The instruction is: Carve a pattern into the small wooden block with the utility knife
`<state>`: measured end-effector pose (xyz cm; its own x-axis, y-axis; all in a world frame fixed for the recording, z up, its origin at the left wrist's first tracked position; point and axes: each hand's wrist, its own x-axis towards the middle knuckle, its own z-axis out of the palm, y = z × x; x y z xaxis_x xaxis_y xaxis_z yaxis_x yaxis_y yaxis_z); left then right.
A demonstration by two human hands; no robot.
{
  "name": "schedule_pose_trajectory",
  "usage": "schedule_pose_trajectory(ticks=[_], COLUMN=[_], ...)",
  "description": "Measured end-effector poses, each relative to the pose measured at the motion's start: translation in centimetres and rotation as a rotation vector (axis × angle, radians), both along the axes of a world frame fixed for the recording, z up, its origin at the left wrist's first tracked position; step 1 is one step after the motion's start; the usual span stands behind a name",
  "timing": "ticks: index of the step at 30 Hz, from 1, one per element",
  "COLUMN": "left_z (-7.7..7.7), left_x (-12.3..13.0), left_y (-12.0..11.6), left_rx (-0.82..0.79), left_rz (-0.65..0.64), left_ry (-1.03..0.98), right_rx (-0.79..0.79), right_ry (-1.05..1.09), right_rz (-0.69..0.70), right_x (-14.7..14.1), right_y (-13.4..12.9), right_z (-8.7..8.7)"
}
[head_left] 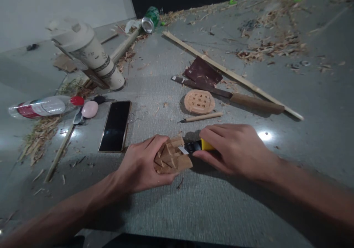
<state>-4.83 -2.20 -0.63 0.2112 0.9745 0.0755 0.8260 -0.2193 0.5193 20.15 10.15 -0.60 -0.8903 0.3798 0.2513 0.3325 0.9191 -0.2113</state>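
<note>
My left hand [146, 163] is closed around a carved piece of wood [171, 157] with crossing grooves cut into its face. In my right hand [235, 148] is a yellow and black utility knife [206, 144], gripped by its handle. Its short blade points left and meets the right side of the wood. Just beyond the hands lie a thin wooden-handled scriber [203, 117] and an oval wooden piece [199, 101] with a lattice of holes. Behind them rests a long knife [249, 102] with a brown wooden handle.
A phone [115, 126] lies left of my hands. Farther left are a plastic bottle [52, 106], a pink egg-shaped object [90, 109] and a tall paper cup [102, 63]. Dark sandpaper-like sheet [203, 70], a long stick [235, 74], green can [151, 19] and wood shavings [271, 48] lie behind.
</note>
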Motion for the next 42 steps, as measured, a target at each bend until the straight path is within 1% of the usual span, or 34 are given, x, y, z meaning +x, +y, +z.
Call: schedule_pose_trajectory(ticks=[2, 4, 5, 6, 7, 8, 9, 10, 11, 12, 13, 15, 17, 19, 22, 32, 36, 38, 40, 41, 42], left_z=[0.1, 0.3, 0.4, 0.4, 0.4, 0.4, 0.4, 0.3, 0.2, 0.2, 0.1, 0.1, 0.0, 0.0, -0.1, -0.2, -0.3, -0.1, 0.1, 0.2, 0.4], left_x=[0.0, 0.1, 0.1, 0.2, 0.4, 0.5, 0.6, 0.6, 0.6, 0.5, 0.3, -0.1, -0.3, -0.4, -0.3, -0.1, 0.0, 0.4, 0.8, 0.9, 1.0], left_y=[0.2, 0.2, 0.1, 0.0, -0.3, -0.5, -0.7, -0.9, -0.9, -0.8, -0.6, -0.2, 0.2, 0.3, 0.1, 0.1, 0.1, -0.3, -0.9, -1.1, -1.3], left_rx=[-0.016, -0.022, -0.015, -0.001, 0.015, 0.022, 0.022, 0.008, 0.019, 0.011, 0.027, 0.037, 0.029, 0.021, 0.04, 0.062, 0.055, 0.054, 0.071, 0.079, 0.139], left_rz=[-0.007, 0.005, 0.003, -0.014, -0.041, -0.104, -0.156, -0.197, -0.184, -0.149, -0.09, -0.003, 0.028, 0.026, 0.016, -0.007, 0.015, 0.022, -0.052, -0.156, -0.271], left_ry=[-0.016, -0.04, -0.05, -0.06, -0.07, -0.082, -0.101, -0.116, -0.121, -0.096, -0.072, -0.029, -0.003, 0.013, 0.024, 0.02, 0.03, 0.012, -0.038, -0.073, -0.119], right_rx=[0.05, 0.135, 0.186, 0.235, 0.271, 0.305, 0.298, 0.264, 0.267, 0.197, 0.16, 0.131, 0.115, 0.079, 0.034, 0.011, 0.015, 0.041, 0.111, 0.174, 0.215], right_ry=[0.001, 0.014, 0.023, 0.034, 0.039, 0.056, 0.057, 0.055, 0.093, 0.063, 0.053, 0.061, 0.061, 0.054, 0.023, -0.024, -0.046, -0.057, -0.06, -0.053, -0.034], right_rz=[-0.017, -0.025, -0.049, -0.105, -0.181, -0.325, -0.474, -0.586, -0.635, -0.617, -0.546, -0.316, -0.167, -0.075, -0.012, 0.03, 0.026, 0.013, -0.114, -0.308, -0.469], right_x=[-0.1, 0.0, 0.2, 0.5, 0.9, 1.4, 1.9, 2.4, 2.8, 3.1, 3.1, 2.7, 2.0, 1.3, 0.6, 0.2, -0.2, -0.1, 0.6, 1.1, 1.8], right_y=[-0.1, 0.2, 0.6, 1.1, 1.9, 2.7, 3.5, 4.3, 4.9, 5.2, 5.2, 4.5, 3.2, 1.9, 0.9, 0.5, -0.2, 0.2, 1.5, 2.5, 3.4], right_z=[0.0, 0.3, 0.7, 1.1, 1.6, 2.1, 2.5, 2.8, 2.8, 2.6, 2.3, 1.4, 0.6, 0.2, 0.2, 0.1, 0.0, 0.2, 0.8, 1.3, 1.7])
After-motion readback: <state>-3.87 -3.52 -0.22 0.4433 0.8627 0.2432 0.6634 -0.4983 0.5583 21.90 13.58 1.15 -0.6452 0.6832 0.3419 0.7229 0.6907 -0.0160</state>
